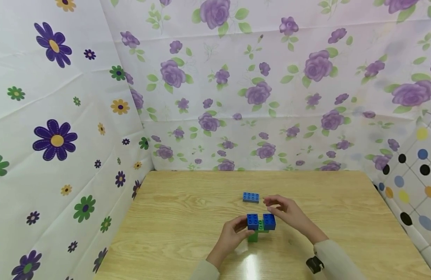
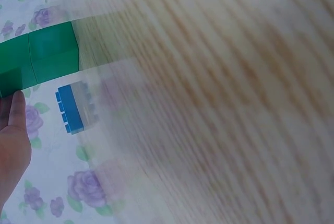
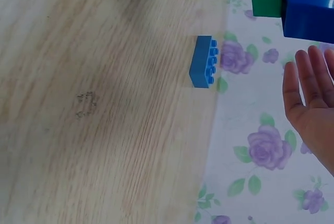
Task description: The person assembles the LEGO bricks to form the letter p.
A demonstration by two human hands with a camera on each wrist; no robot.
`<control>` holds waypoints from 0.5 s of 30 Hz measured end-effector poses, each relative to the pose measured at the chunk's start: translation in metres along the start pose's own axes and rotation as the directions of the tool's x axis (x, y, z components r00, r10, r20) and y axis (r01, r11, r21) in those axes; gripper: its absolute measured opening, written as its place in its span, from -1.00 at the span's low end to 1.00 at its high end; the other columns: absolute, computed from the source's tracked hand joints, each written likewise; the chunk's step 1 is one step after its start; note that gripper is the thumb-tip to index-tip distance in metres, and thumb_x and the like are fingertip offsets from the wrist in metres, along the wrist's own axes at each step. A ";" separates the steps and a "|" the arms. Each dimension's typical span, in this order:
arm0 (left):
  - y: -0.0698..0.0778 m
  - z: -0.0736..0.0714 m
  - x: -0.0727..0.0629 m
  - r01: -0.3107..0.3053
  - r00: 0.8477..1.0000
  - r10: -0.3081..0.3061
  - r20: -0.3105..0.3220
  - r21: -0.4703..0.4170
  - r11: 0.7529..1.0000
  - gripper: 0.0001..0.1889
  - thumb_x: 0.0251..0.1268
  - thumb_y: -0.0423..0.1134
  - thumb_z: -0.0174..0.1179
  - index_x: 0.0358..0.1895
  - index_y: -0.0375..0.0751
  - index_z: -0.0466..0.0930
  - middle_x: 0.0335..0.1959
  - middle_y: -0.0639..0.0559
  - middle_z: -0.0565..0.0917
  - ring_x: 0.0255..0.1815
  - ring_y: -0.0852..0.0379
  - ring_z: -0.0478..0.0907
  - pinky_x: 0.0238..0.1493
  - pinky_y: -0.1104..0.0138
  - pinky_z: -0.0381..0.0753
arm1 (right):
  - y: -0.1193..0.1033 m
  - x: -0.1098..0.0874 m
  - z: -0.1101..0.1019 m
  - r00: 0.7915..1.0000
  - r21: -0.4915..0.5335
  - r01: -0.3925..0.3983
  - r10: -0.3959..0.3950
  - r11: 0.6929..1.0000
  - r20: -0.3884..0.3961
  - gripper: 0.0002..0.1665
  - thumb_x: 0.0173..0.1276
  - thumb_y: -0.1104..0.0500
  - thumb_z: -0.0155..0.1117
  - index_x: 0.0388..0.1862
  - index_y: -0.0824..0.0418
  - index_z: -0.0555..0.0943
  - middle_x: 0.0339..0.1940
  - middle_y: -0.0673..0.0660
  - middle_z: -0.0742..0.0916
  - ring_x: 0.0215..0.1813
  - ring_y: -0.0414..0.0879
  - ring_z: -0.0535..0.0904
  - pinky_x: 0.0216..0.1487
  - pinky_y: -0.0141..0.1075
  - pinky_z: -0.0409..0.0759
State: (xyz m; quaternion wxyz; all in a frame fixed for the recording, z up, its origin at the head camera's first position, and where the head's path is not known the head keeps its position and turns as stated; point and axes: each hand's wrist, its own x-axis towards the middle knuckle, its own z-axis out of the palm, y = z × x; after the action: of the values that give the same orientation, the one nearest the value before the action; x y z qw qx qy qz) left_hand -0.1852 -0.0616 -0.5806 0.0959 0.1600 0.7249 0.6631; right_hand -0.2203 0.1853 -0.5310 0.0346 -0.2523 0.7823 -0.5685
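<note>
My left hand (image 1: 232,234) grips the left side of a toy-brick build standing on the table. The build has green bricks (image 1: 253,237) below and two dark blue bricks on top, a left one (image 1: 252,221) and a right one (image 1: 269,222), with green studs showing between them. In the left wrist view, a finger touches the green bricks (image 2: 52,52). My right hand (image 1: 288,212) hovers just behind and right of the right dark blue brick. In the right wrist view, its fingers (image 3: 314,78) extend loosely, apart from the dark blue brick (image 3: 309,7), holding nothing.
A lighter blue brick (image 1: 251,197) with several studs lies by itself on the wooden table (image 1: 187,202), behind the build. Flower-patterned cloth (image 1: 236,77) hangs along the table's back edge, with more patterned cloth at both sides. A black object (image 1: 314,265) sits by the right sleeve.
</note>
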 end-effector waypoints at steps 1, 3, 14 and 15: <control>0.000 0.000 0.000 -0.001 1.000 0.001 -0.001 0.003 1.000 -0.61 0.24 -0.32 0.30 0.15 -0.16 0.57 0.08 -0.03 0.63 0.16 0.06 0.55 0.23 0.19 0.52 | 0.001 0.003 0.000 1.000 0.003 -0.005 0.006 1.000 -0.004 -0.61 0.47 0.18 0.14 0.23 0.21 0.49 0.11 0.20 0.63 0.12 0.12 0.55 0.04 -0.39 0.63; -0.001 0.000 0.000 -0.001 1.000 0.001 -0.004 0.003 1.000 -0.62 0.24 -0.32 0.30 0.14 -0.16 0.57 0.07 -0.02 0.64 0.15 0.06 0.55 0.22 0.25 0.54 | 0.004 0.010 0.000 1.000 -0.001 -0.016 0.016 1.000 -0.010 -0.60 0.45 0.16 0.16 0.23 0.20 0.49 0.10 0.19 0.63 0.12 0.10 0.55 0.05 -0.38 0.62; 0.000 0.000 0.000 0.024 1.000 -0.024 -0.003 -0.004 1.000 -0.61 0.23 -0.32 0.30 0.15 -0.18 0.57 0.08 -0.05 0.63 0.16 0.04 0.54 0.18 0.38 0.54 | 0.026 0.040 0.002 0.994 -0.051 -0.107 0.107 0.993 -0.018 -0.56 0.39 0.22 0.25 0.23 0.21 0.50 0.19 0.28 0.58 0.20 0.22 0.48 0.13 -0.13 0.60; 0.001 0.000 0.000 0.021 1.000 -0.021 -0.003 -0.005 1.000 -0.61 0.23 -0.32 0.30 0.15 -0.19 0.57 0.09 -0.05 0.63 0.17 0.03 0.54 0.18 0.37 0.54 | 0.027 0.042 0.003 0.993 -0.044 -0.113 0.112 0.993 -0.021 -0.56 0.38 0.24 0.25 0.23 0.23 0.49 0.20 0.30 0.57 0.21 0.24 0.47 0.14 -0.09 0.60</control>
State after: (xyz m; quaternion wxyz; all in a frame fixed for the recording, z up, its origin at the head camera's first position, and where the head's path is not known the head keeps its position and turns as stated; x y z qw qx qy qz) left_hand -0.1854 -0.0619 -0.5800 0.1023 0.1511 0.7251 0.6640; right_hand -0.2658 0.1709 -0.5469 0.0536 -0.2031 0.8082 -0.5502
